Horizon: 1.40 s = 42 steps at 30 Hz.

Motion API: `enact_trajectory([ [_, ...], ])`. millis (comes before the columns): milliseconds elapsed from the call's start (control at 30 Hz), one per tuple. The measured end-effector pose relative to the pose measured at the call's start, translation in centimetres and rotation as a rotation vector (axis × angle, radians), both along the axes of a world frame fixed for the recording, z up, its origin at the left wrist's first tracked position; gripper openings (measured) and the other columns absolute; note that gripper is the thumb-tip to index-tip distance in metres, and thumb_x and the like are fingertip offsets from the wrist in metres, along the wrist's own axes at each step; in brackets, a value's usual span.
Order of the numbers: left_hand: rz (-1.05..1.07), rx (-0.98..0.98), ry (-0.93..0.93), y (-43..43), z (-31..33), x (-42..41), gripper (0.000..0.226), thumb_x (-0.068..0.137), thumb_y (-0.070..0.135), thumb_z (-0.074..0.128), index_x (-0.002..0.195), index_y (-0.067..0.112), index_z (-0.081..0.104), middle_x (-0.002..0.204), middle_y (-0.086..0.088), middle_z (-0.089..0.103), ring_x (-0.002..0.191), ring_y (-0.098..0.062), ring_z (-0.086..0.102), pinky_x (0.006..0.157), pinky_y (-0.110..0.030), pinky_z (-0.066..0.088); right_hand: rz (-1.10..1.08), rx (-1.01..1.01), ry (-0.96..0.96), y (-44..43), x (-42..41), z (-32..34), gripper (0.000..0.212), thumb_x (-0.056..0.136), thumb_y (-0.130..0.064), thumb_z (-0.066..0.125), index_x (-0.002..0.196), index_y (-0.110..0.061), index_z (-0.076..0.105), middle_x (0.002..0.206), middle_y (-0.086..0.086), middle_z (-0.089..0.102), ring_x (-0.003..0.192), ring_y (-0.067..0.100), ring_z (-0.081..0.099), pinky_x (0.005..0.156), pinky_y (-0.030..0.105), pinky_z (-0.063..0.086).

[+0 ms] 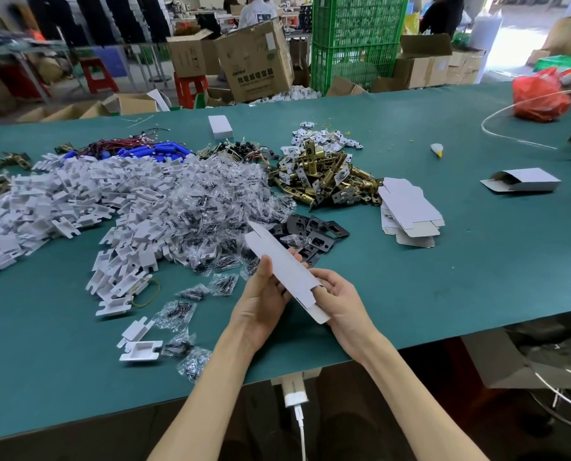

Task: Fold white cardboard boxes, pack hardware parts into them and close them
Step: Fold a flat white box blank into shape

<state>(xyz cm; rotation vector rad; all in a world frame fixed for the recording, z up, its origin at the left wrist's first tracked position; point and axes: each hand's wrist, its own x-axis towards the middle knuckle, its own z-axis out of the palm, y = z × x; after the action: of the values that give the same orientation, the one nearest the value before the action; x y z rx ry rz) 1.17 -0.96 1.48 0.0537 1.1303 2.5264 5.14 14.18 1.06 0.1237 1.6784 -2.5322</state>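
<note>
Head cam looks down at both hands holding one flat white box blank (282,261) up above the near part of the green table (460,287). The left hand (264,304) pinches the blank's long edge around the middle, thumb on the near side and fingers behind. The right hand (342,301) grips the lower end, thumb on top and fingers curled underneath. The blank runs diagonally, far end pointing up and left over the black strike plates (320,232).

Table's pretty loaded. There's a big heap of white plastic inserts (78,201) on the left, clear screw bags (221,204) next to it, and a pile of brass latches (320,176) further back. A stack of flat blanks (410,211) sits just right of the latches, and one half-folded box (523,182) lies well off to the right. A red plastic bag (540,98) is at the far corner. Behind the table are brown cartons (257,61) and green crates (357,38).
</note>
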Motion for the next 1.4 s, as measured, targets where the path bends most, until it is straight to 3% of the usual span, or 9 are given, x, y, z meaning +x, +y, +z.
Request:
enact_trajectory([
  [200,0.056,-0.069,-0.012,0.4,0.3,0.2,0.114,0.033,0.063,0.101,0.122,0.004,0.062,0.113,-0.015,0.070,0.107,-0.029,0.067,0.105,-0.047,0.049,-0.019,0.140,0.039,-0.2,0.0,-0.6,0.050,0.083,-0.028,0.082,0.123,-0.008,0.060,0.110,0.003,0.075,0.097,0.012,0.070,0.080,0.025,0.056],
  [300,0.066,-0.082,-0.041,0.5,0.3,0.3,0.119,0.033,0.064,0.100,0.127,0.003,0.058,0.116,-0.019,0.065,0.112,-0.034,0.063,0.110,-0.054,0.045,-0.048,0.212,0.095,-0.1,-0.2,-1.1,0.038,0.091,-0.014,0.070,0.126,-0.015,0.058,0.117,0.006,0.068,0.101,0.015,0.067,0.089,0.036,0.054],
  [533,0.096,-0.236,0.018,0.5,-0.4,0.7,0.102,0.052,0.066,0.094,0.124,0.003,0.061,0.106,-0.018,0.069,0.100,-0.033,0.067,0.092,-0.054,0.055,0.024,-0.025,0.129,0.4,0.1,-0.3,0.060,0.070,-0.001,0.044,0.127,0.000,0.063,0.128,0.019,0.065,0.113,0.022,0.060,0.097,0.041,0.048],
  [667,0.143,-0.399,0.080,0.9,-0.7,0.9,0.074,0.062,0.052,0.089,0.116,0.007,0.066,0.101,-0.013,0.077,0.088,-0.028,0.074,0.069,-0.039,0.061,0.024,-0.121,0.047,0.5,0.1,0.0,0.048,0.088,-0.029,0.053,0.127,-0.004,0.066,0.128,0.019,0.067,0.114,0.027,0.064,0.099,0.043,0.051],
  [733,0.177,-0.473,0.120,1.4,-0.8,1.1,0.068,0.064,0.049,0.089,0.116,0.012,0.068,0.103,-0.010,0.079,0.090,-0.026,0.077,0.069,-0.036,0.061,-0.008,-0.024,0.038,0.2,0.1,-0.1,0.050,0.089,-0.044,0.063,0.124,-0.009,0.068,0.124,0.019,0.069,0.111,0.030,0.066,0.098,0.049,0.052],
  [867,0.143,-0.570,0.180,1.7,-0.7,1.1,0.055,0.079,0.044,0.086,0.121,0.014,0.066,0.109,-0.007,0.078,0.094,-0.025,0.077,0.070,-0.034,0.061,-0.064,0.156,0.093,-0.1,0.3,-0.4,0.038,0.081,-0.040,0.082,0.110,-0.017,0.072,0.109,0.014,0.074,0.100,0.032,0.071,0.083,0.046,0.059],
  [1033,0.069,-0.542,0.146,0.6,-0.9,0.7,0.034,0.102,0.037,0.062,0.122,0.009,0.065,0.110,-0.015,0.077,0.092,-0.032,0.076,0.075,-0.047,0.064,-0.102,0.082,0.117,0.0,0.3,-0.7,0.033,0.088,-0.023,0.079,0.118,-0.012,0.070,0.116,0.013,0.074,0.107,0.034,0.071,0.088,0.046,0.060],
  [1167,0.129,-0.524,0.160,0.7,-1.0,1.0,0.029,0.100,0.035,0.065,0.114,0.011,0.071,0.105,-0.014,0.079,0.088,-0.031,0.077,0.067,-0.040,0.063,-0.156,0.114,0.144,-0.2,0.2,-1.0,0.028,0.091,-0.014,0.075,0.119,-0.013,0.070,0.115,0.010,0.074,0.107,0.034,0.071,0.089,0.049,0.060],
  [1400,0.112,-0.417,0.119,0.5,-1.4,0.9,0.039,0.100,0.037,0.061,0.117,0.004,0.071,0.113,-0.020,0.076,0.096,-0.032,0.075,0.081,-0.045,0.063,-0.232,0.110,0.146,-0.2,0.1,-1.0,0.027,0.092,-0.026,0.071,0.116,-0.013,0.072,0.111,0.011,0.076,0.099,0.028,0.071,0.087,0.049,0.059],
])
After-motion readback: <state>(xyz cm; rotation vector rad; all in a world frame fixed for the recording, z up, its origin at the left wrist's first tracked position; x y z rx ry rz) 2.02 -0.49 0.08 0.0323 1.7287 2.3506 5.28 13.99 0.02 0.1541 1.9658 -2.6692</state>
